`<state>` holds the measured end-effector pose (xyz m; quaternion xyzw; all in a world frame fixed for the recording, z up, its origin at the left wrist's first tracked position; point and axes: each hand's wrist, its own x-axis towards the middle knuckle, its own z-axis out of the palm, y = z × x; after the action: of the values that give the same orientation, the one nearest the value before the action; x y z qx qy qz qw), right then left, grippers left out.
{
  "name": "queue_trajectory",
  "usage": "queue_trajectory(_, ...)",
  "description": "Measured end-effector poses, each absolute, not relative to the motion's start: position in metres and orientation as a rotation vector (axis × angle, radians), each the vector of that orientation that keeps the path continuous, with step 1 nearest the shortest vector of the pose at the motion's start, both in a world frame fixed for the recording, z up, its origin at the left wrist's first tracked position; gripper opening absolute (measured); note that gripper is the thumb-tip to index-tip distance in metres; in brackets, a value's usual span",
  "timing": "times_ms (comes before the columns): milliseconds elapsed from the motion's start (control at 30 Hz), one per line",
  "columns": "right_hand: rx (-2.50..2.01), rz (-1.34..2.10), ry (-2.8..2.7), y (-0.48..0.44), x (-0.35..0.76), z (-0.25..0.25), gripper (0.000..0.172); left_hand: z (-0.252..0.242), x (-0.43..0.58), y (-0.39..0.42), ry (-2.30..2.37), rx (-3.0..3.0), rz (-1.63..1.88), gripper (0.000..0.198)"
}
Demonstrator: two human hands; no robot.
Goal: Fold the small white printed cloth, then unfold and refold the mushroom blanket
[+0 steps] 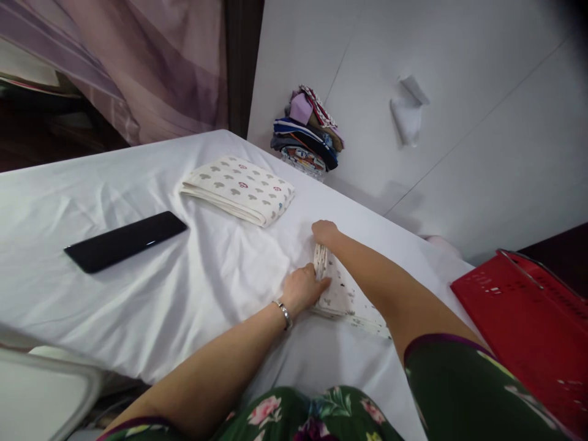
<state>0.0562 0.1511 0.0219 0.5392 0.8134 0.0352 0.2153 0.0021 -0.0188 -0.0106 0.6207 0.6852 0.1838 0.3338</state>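
Observation:
A small white cloth with a fine print (340, 294) lies folded on the white sheet-covered table (138, 294). My left hand (302, 288) rests at its near left edge, fingers curled and pinching the folded end. My right hand (324, 231) reaches across the cloth to its far corner and is closed on that edge; my right forearm covers much of the cloth. A folded white cloth with grey and red shapes (239, 188) lies farther back on the table, apart from both hands.
A long black flat object (125, 240) lies on the left of the table. A stack of folded coloured clothes (309, 133) sits on a clear container by the white wall. A red plastic basket (533, 324) stands at the right. A curtain (138, 67) hangs behind.

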Motion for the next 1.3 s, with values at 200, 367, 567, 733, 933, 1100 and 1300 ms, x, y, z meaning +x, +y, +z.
queue_trajectory(200, 1.578, -0.021, 2.406, 0.157, 0.071, 0.023, 0.028, -0.012, 0.003, -0.017, 1.798, 1.604, 0.520, 0.045)
queue_trajectory(367, 1.641, -0.211, 2.575, 0.156, 0.088, 0.025, 0.027, -0.010, -0.002, -0.017, 1.768, 1.615, 0.508, 0.044)
queue_trajectory(567, 1.816, -0.398, 2.741, 0.136, 0.115, 0.034, 0.044, -0.014, -0.004, -0.016, 1.755, 1.641, 0.499, 0.046)
queue_trajectory(733, 1.803, -0.296, 2.874, 0.104, 0.116, 0.010, 0.044, -0.011, -0.002, -0.017, 1.787, 1.690, 0.466, 0.044)
queue_trajectory(933, 1.665, -0.344, 2.687, 0.096, 0.101, -0.009, 0.054, -0.009, -0.005, -0.016, 1.769, 1.677, 0.477, 0.041)
queue_trajectory(1100, 1.903, -0.639, 2.780, 0.084, 0.120, 0.007, 0.054, -0.009, -0.008, -0.014, 1.784, 1.623, 0.479, 0.044)
queue_trajectory(1300, 1.875, -0.458, 3.141, 0.009, 0.157, 0.001, 0.034, -0.010, -0.010, -0.011, 1.766, 1.563, 0.508, 0.048)
